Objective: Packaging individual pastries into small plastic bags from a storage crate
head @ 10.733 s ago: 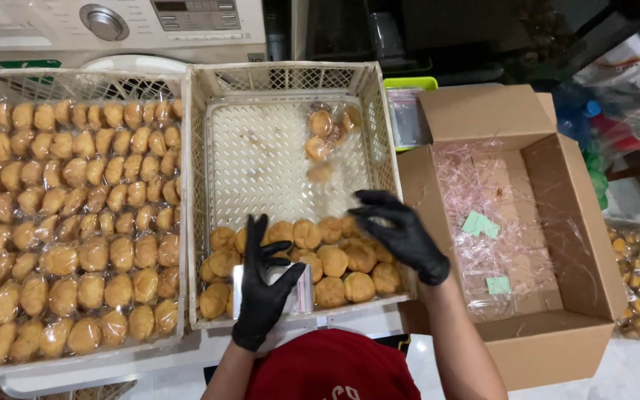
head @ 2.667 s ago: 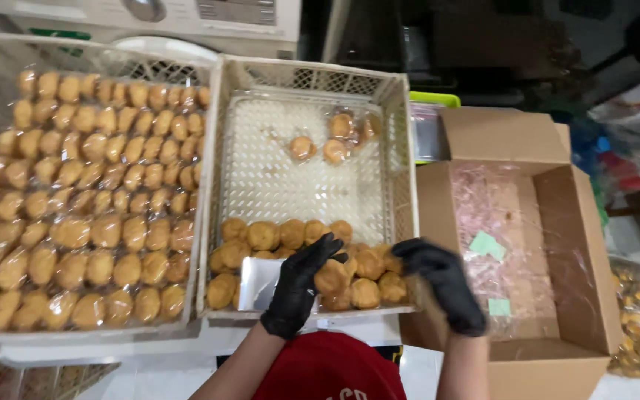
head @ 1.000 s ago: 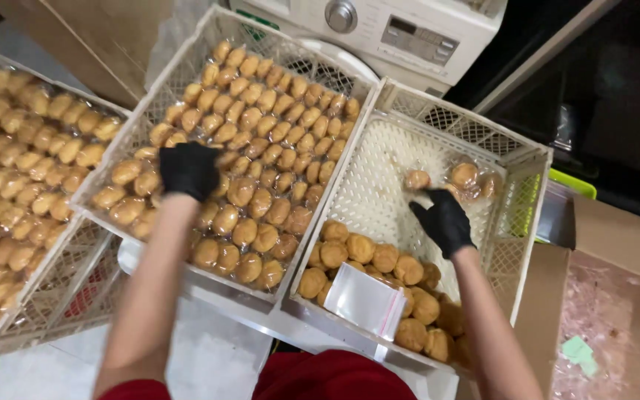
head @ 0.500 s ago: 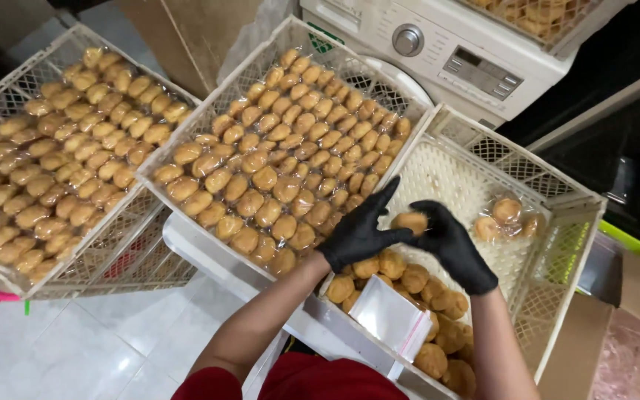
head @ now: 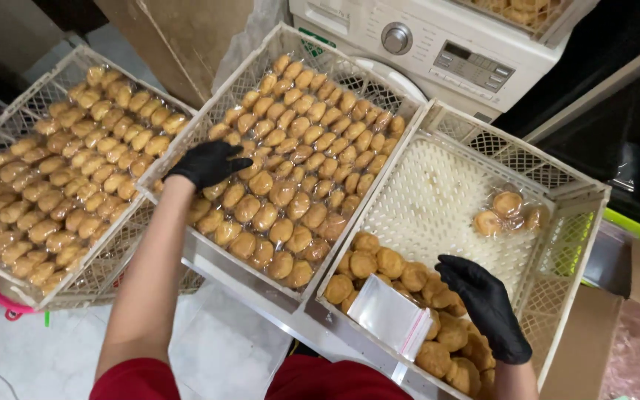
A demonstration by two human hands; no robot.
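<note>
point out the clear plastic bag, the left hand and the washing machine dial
clear plastic bag (head: 392, 317), head view, middle of the flat bag
left hand (head: 206, 161), head view, back of the black glove
washing machine dial (head: 396, 38), head view, centre of the knob

Both hands, the left hand and the right hand, wear matt black rubbery gloves. The crates are cream plastic lattice, slightly dull. The pastries look golden, baked and faintly glossy under clear wrap. The empty bag is shiny transparent film. The washing machine is smooth white plastic.
</note>
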